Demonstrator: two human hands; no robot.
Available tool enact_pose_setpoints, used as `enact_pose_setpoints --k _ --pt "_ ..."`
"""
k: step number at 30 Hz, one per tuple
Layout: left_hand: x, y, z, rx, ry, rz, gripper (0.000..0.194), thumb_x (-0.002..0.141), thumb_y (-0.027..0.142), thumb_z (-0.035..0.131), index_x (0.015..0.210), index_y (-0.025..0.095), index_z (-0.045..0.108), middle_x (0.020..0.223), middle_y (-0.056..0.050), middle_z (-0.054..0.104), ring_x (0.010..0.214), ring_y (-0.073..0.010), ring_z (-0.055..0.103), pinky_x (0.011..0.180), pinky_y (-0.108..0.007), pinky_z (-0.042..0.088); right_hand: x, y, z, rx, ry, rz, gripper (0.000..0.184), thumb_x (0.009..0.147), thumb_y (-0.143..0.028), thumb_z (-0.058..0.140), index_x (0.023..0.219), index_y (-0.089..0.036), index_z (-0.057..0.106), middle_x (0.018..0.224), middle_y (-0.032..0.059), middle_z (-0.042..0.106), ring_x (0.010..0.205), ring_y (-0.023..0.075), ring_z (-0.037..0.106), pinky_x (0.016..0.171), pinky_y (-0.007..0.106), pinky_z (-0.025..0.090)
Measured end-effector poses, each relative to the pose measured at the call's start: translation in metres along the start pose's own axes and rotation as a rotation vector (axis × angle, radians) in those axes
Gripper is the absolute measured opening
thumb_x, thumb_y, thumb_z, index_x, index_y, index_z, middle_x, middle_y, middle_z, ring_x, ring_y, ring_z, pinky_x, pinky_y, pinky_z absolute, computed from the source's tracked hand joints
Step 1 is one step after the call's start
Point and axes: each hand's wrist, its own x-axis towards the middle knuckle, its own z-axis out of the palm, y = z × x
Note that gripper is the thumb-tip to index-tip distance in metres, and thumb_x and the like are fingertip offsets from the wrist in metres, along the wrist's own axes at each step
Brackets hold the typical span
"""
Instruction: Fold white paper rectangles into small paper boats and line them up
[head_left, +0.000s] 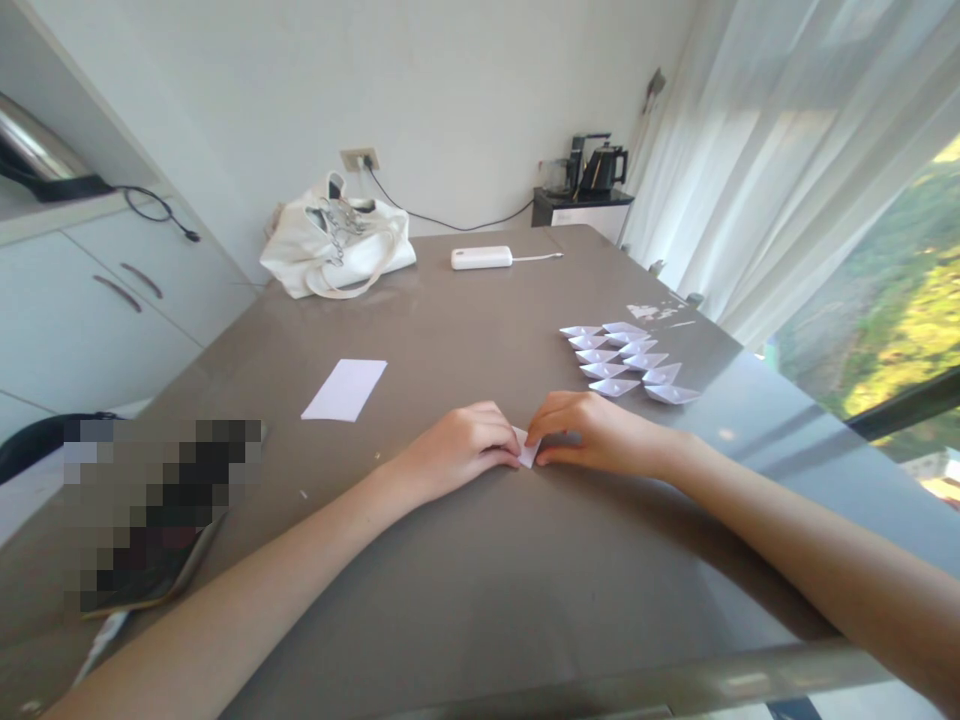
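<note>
A small folded piece of white paper (527, 450) lies between my hands, low over the table's middle. My left hand (474, 440) pinches its left side with the fingertips. At its right side, my right hand (574, 428) grips the paper between thumb and fingers. Much of the paper is hidden behind the fingers. Just beyond my right hand stand two rows of folded white paper boats (611, 387). Flat white paper sheets (345, 389) lie to the left, apart from both hands.
A device with a blurred screen (161, 520) is at the table's left. A white bag (337, 240) and a white power bank (481, 258) with a short cable are at the far side. Paper scraps (652, 312) lie near the right edge by the curtain (697, 180).
</note>
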Motion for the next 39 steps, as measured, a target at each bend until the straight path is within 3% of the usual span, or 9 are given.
enact_pose_setpoints --k 7,15,20,28,33,39 --pt "0.000 0.000 -0.001 0.111 -0.019 -0.065 0.018 0.087 0.028 0.055 0.085 0.019 0.070 0.085 -0.005 0.067 0.082 -0.0162 0.062 0.076 -0.024 0.044 0.002 0.004 0.005 -0.035 -0.002 -0.014 0.020 0.090 -0.022 0.052 0.090 -0.016 0.071 0.087 0.0083 0.069 0.084 0.0171 0.061 0.077 0.026 0.046" --pt "-0.001 0.000 -0.004 0.166 -0.034 -0.043 0.020 0.090 0.025 0.049 0.095 0.016 0.066 0.090 -0.006 0.067 0.086 -0.0153 0.061 0.078 -0.024 0.044 0.002 0.004 0.003 -0.044 0.020 0.008 0.019 0.090 -0.019 0.052 0.092 -0.015 0.070 0.087 0.0074 0.069 0.081 0.0157 0.062 0.074 0.024 0.045" --pt "-0.001 0.003 -0.001 0.232 0.023 -0.206 0.018 0.086 0.023 0.053 0.077 0.014 0.066 0.074 -0.004 0.063 0.072 -0.0146 0.058 0.067 -0.024 0.042 0.003 0.003 0.008 -0.121 0.075 0.099 0.018 0.089 -0.020 0.051 0.088 -0.014 0.068 0.081 0.0066 0.068 0.072 0.0148 0.060 0.066 0.023 0.041" --pt "0.005 0.007 -0.001 0.099 0.047 -0.493 0.017 0.082 0.027 0.058 0.076 0.015 0.069 0.069 -0.003 0.062 0.062 -0.0127 0.054 0.058 -0.023 0.036 0.005 0.004 0.016 -0.173 0.133 0.284 0.021 0.088 -0.025 0.053 0.075 -0.014 0.066 0.068 0.0039 0.064 0.060 0.0121 0.054 0.056 0.022 0.034" --pt "0.004 0.007 -0.001 0.124 0.038 -0.568 0.022 0.081 0.033 0.058 0.075 0.015 0.069 0.066 -0.003 0.062 0.061 -0.0139 0.053 0.057 -0.025 0.034 0.008 0.003 0.020 -0.128 0.178 0.450 0.022 0.083 -0.031 0.059 0.069 -0.014 0.064 0.058 0.0013 0.060 0.051 0.0100 0.050 0.050 0.021 0.029" --pt "0.004 0.007 -0.002 0.122 0.035 -0.599 0.022 0.081 0.034 0.056 0.075 0.017 0.070 0.066 -0.003 0.064 0.060 -0.0139 0.053 0.056 -0.024 0.032 0.009 0.003 0.020 -0.175 0.151 0.461 0.025 0.085 -0.033 0.057 0.069 -0.015 0.063 0.061 0.0016 0.061 0.053 0.0105 0.050 0.050 0.022 0.028"
